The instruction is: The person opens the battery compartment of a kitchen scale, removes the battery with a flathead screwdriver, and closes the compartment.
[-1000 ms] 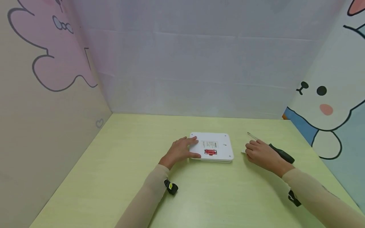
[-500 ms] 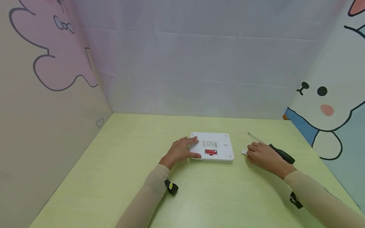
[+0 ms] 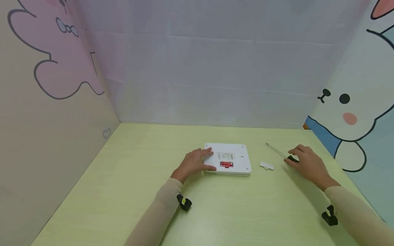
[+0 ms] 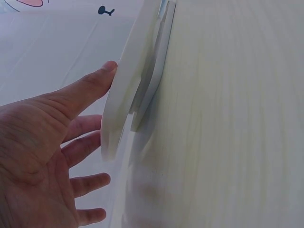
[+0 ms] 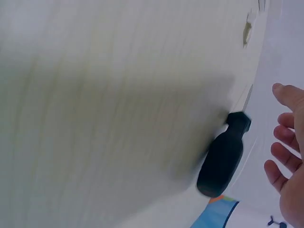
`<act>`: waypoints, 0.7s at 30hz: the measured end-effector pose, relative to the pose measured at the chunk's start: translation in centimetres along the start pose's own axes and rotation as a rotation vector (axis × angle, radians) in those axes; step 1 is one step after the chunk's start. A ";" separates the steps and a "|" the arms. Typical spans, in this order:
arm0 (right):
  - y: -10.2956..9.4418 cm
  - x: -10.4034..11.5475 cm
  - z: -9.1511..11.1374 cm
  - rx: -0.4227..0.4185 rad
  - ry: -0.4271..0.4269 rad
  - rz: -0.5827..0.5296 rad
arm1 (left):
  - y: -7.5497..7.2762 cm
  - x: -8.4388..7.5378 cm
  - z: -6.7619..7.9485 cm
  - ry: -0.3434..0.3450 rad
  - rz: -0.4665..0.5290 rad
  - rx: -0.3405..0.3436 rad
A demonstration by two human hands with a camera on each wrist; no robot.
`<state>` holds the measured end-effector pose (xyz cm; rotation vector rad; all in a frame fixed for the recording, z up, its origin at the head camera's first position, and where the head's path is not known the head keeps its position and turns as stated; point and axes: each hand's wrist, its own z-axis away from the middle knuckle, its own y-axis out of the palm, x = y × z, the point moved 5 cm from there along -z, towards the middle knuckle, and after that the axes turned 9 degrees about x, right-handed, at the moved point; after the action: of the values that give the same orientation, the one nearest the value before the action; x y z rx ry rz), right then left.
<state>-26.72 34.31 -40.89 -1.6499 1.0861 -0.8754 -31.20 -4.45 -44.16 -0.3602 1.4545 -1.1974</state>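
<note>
A flat white device (image 3: 227, 148), shaped like a scale, lies label side up on the table, its battery compartment uncovered. Red batteries (image 3: 226, 164) sit in that slot. My left hand (image 3: 194, 162) rests at the device's left edge with thumb and fingers spread; in the left wrist view the thumb touches its rim. To the device's right lies a small white battery cover (image 3: 266, 166). My right hand (image 3: 309, 164) hovers over a screwdriver, fingers loosely bent and holding nothing. In the right wrist view the dark screwdriver handle (image 5: 222, 159) stands apart from the fingers.
The pale yellow-green table (image 3: 154, 147) meets a whitish cloth backdrop (image 3: 212, 68) at the back. Side panels with cartoon figures stand left and right; the rabbit panel (image 3: 369, 75) is close to the right arm. A black wrist camera (image 3: 184, 202) is strapped to the left wrist.
My right hand has let go of the white battery cover, leaving it on the table, and has moved right over the screwdriver handle. The left hand and the device stay put.
</note>
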 end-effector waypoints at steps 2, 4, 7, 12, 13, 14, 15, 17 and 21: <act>0.4 -1.1 0.4 0.056 0.083 -0.032 | 0.0 0.1 0.0 -0.002 -0.002 0.002; 0.9 -2.0 0.8 0.118 0.144 -0.053 | 0.1 0.2 0.0 0.001 -0.006 0.000; 1.4 -2.8 1.1 0.205 0.201 -0.091 | 0.1 0.3 0.0 0.003 -0.013 -0.001; 2.0 -3.4 1.4 0.292 0.267 -0.166 | 0.1 0.3 0.0 0.003 -0.012 -0.005; 2.1 -3.4 1.5 0.302 0.283 -0.181 | 0.1 0.3 0.0 0.004 -0.011 -0.006; 2.2 -3.5 1.6 0.306 0.296 -0.194 | 0.1 0.3 0.0 0.005 -0.009 -0.007; 2.4 -3.6 1.6 0.310 0.308 -0.209 | 0.1 0.3 0.0 0.006 -0.009 -0.007; 2.6 -3.9 1.8 0.309 0.321 -0.238 | 0.1 0.2 0.0 0.007 -0.008 -0.006; 2.9 -4.3 1.9 0.284 0.323 -0.266 | 0.2 0.2 -0.1 0.006 -0.012 -0.005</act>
<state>-27.29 38.46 -44.51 -1.4627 0.9114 -1.4404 -31.27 -4.50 -44.44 -0.3696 1.4625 -1.2050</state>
